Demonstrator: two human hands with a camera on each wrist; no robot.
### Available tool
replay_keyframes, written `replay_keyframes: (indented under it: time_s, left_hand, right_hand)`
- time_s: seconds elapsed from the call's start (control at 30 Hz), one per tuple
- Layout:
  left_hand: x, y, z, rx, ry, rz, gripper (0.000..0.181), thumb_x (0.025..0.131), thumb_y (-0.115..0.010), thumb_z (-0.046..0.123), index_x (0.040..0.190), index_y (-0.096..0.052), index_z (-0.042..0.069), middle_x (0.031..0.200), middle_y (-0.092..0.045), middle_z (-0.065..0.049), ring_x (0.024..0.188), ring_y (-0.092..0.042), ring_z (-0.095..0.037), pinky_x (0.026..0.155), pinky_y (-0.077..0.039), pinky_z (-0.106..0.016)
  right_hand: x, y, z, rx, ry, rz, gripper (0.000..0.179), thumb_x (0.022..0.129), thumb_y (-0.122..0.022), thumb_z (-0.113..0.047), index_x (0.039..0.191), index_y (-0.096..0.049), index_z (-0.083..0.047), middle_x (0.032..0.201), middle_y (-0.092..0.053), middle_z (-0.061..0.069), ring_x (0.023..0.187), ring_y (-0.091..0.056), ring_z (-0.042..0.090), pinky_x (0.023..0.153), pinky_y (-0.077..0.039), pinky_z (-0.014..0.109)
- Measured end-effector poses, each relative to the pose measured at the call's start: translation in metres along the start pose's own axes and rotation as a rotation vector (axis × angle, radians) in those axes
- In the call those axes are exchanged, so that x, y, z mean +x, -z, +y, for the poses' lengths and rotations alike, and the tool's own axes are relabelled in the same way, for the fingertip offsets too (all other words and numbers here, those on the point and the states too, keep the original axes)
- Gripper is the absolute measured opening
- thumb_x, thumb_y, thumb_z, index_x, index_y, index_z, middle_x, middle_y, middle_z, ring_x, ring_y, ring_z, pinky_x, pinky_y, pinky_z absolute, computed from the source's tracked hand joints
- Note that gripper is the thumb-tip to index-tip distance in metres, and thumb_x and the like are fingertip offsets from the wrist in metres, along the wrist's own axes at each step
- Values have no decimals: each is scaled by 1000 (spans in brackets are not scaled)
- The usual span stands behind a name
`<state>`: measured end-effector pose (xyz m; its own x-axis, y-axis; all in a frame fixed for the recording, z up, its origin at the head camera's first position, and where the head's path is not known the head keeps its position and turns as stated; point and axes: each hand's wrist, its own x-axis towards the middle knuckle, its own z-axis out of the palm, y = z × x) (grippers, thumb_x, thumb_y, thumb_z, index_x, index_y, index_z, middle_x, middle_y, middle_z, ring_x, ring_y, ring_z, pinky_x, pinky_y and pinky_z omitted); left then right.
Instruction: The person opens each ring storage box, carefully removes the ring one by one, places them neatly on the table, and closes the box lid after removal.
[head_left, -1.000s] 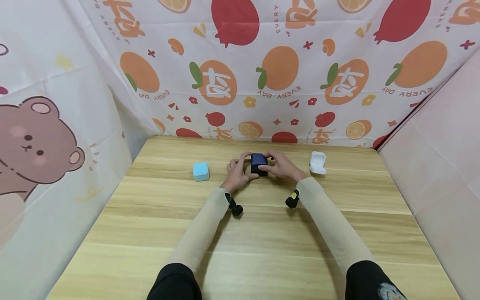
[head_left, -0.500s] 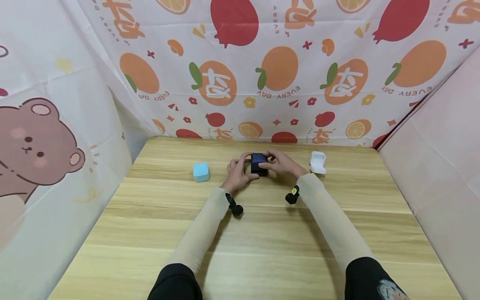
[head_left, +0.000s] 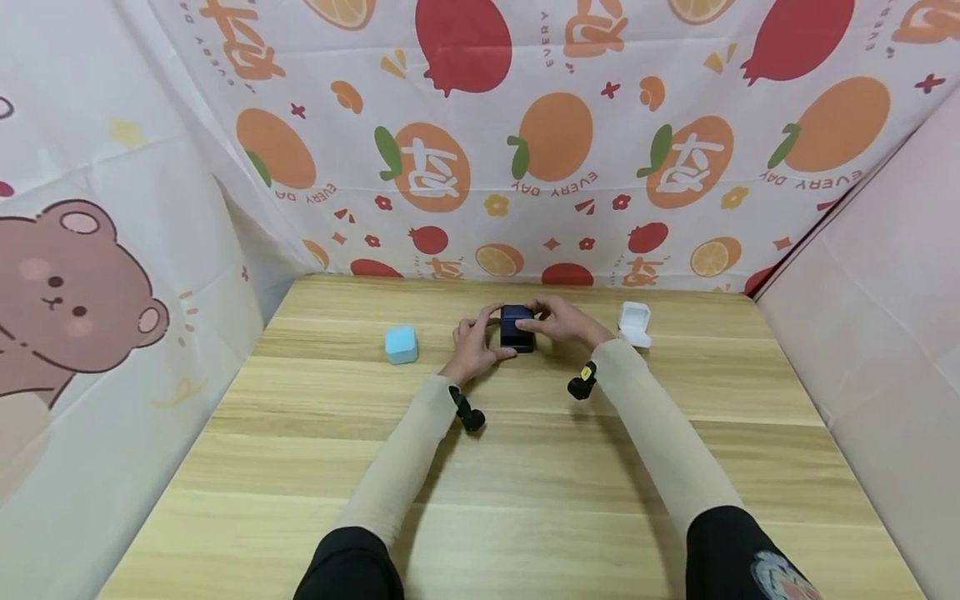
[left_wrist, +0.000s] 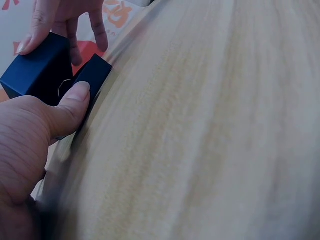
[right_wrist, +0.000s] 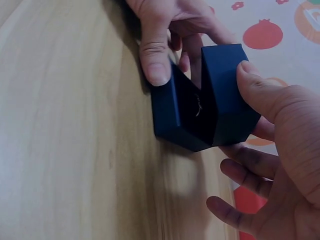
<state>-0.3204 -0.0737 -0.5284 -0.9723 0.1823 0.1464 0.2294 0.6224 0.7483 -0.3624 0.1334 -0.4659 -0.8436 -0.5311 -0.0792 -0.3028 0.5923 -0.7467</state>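
Note:
A dark blue ring box [head_left: 517, 340] stands on the wooden table, its lid tilted partly up. Fingers and thumb of my left hand [head_left: 472, 348] grip the lower half; the thumb presses the front in the left wrist view. My right hand [head_left: 564, 323] pinches the lid [right_wrist: 227, 75] between thumb and index finger, the other fingers spread below it. Through the gap a thin silvery ring [right_wrist: 198, 107] shows in the dark inside. Its lower part is hidden in the shadow of the box.
A light blue rounded box [head_left: 401, 344] sits to the left of the hands. On the right stands a small white box [head_left: 634, 325] with its lid up. The table [head_left: 525, 500] ends at a fruit-printed cloth [head_left: 558, 137] behind.
The lid of the ring box has swung up and back under the right hand, which has risen a little. My left hand has stayed in place on the base.

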Motion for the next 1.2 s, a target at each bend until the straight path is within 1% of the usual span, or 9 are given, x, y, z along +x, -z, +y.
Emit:
replay_keyframes:
  time_s: [0.13, 0.2, 0.3, 0.43, 0.87, 0.9, 1.1, 1.13, 1.2]
  left_hand:
    - [-2, 0, 0, 15, 11, -12, 85, 69, -76, 37, 135, -22, 48, 132, -52, 1, 114, -30, -26, 95, -19, -46]
    - [-3, -1, 0, 16, 12, -11, 85, 69, -76, 36, 135, -23, 47, 132, -52, 1, 114, -30, -26, 96, -19, -46]
    - [-3, -1, 0, 16, 7, -8, 85, 70, -75, 36, 138, -24, 41, 132, -52, 1, 114, -30, -26, 96, -19, -47]
    - [-3, -2, 1, 9, 3, -3, 85, 70, -75, 34, 139, -25, 38, 131, -53, 1, 114, -30, -27, 97, -18, -47]
    - [-3, -1, 3, 10, 28, 7, 86, 69, -76, 35, 139, -26, 37, 130, -53, 2, 114, -29, -25, 97, -19, -45]
    - [-2, -1, 2, 17, 27, 5, 86, 69, -76, 36, 139, -25, 39, 130, -53, 2, 114, -29, -25, 97, -19, -45]
    - [-1, 1, 1, 17, 31, 0, 87, 69, -75, 36, 139, -23, 41, 131, -53, 2, 114, -29, -25, 96, -20, -46]
    - [-2, 1, 1, 14, 34, 0, 87, 69, -76, 36, 139, -24, 39, 131, -53, 2, 114, -28, -25, 96, -20, -46]
    - [-2, 1, 2, 16, 34, 1, 87, 69, -76, 36, 139, -24, 41, 130, -53, 2, 113, -29, -25, 96, -20, -45]
  right_hand:
    - [1, 1, 0, -2, -37, -19, 46, 79, -62, -49, 113, -57, -18, 107, -61, 1, 100, -54, 19, 93, -43, 37]
    - [1, 2, 0, -3, -42, -28, 48, 79, -61, -48, 116, -56, -17, 109, -60, 1, 101, -54, 20, 94, -42, 38]
    - [1, 3, 0, 4, -47, -39, 52, 80, -61, -47, 120, -55, -16, 113, -60, 3, 105, -53, 21, 97, -41, 39]
    - [1, 4, 0, 24, -58, -43, 51, 80, -62, -46, 120, -55, -15, 115, -59, 4, 107, -53, 21, 98, -40, 40]
    - [6, 7, -1, 24, -85, -47, 51, 81, -59, -49, 119, -55, -15, 114, -60, 5, 108, -52, 22, 99, -38, 41]
    - [6, 7, -2, 26, -85, -45, 51, 81, -59, -49, 119, -55, -15, 114, -60, 6, 108, -52, 22, 99, -38, 41]
    - [6, 8, -6, 7, -76, -47, 47, 83, -58, -46, 118, -55, -14, 114, -59, 6, 107, -52, 23, 97, -39, 41]
    - [6, 8, -7, 5, -80, -50, 47, 83, -58, -45, 118, -55, -14, 113, -59, 6, 106, -52, 23, 97, -39, 41]
    - [6, 8, -8, 12, -86, -53, 47, 83, -59, -45, 118, -55, -14, 114, -59, 7, 107, -51, 23, 98, -38, 41]
